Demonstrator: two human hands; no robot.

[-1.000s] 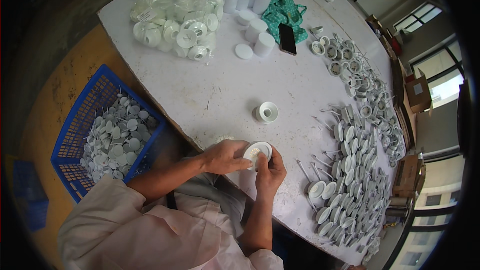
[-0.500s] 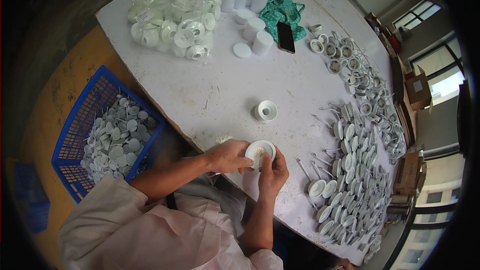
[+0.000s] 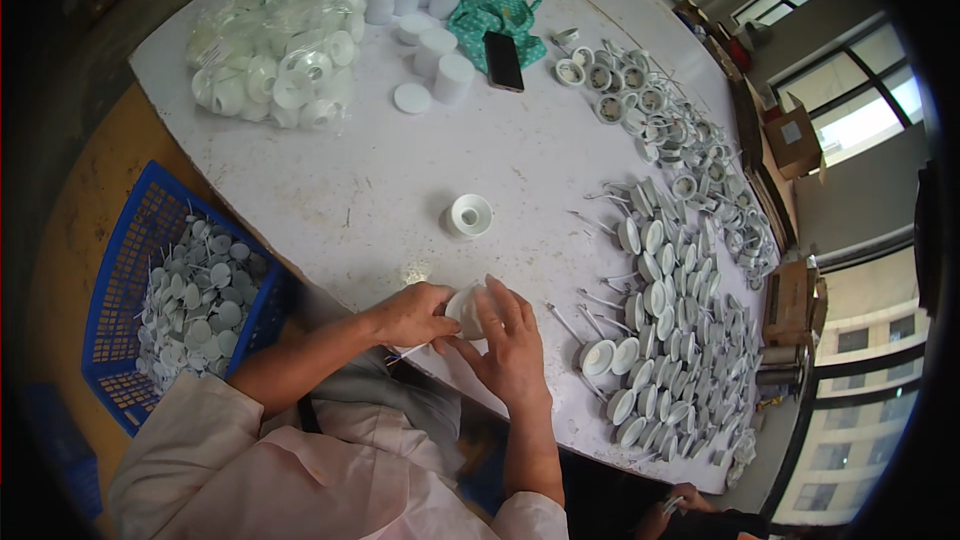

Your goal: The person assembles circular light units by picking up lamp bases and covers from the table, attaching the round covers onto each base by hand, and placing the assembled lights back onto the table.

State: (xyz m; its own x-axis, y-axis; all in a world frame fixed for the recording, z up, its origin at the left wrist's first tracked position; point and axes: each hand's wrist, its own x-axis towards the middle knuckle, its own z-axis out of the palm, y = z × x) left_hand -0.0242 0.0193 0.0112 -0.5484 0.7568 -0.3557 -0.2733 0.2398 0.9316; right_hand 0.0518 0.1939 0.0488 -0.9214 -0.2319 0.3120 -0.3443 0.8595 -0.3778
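Near the table's front edge, my left hand [image 3: 415,315] grips a small round white downlight [image 3: 462,312] by its side. My right hand [image 3: 512,355] is on the same downlight, fingers curved over its top and the thumb at its lower side. These fingers hide much of the piece. Thin wires [image 3: 405,353] stick out below my left hand. A white cup-shaped lamp housing [image 3: 469,216] with a hole in its middle stands alone on the table beyond my hands.
Rows of white downlights with wires [image 3: 660,320] cover the table's right side, with more round housings [image 3: 650,100] behind. A bag of white cups [image 3: 280,50], stacked discs [image 3: 455,78], a phone [image 3: 503,61] and green cloth [image 3: 490,15] lie farther off. A blue basket [image 3: 110,310] stands left; another person's hand [image 3: 655,520] shows lower right.
My right hand has turned and spread its fingers over the downlight, whose open face with small yellow dots showed before. The whole view has shifted, so the table's things appear farther left.
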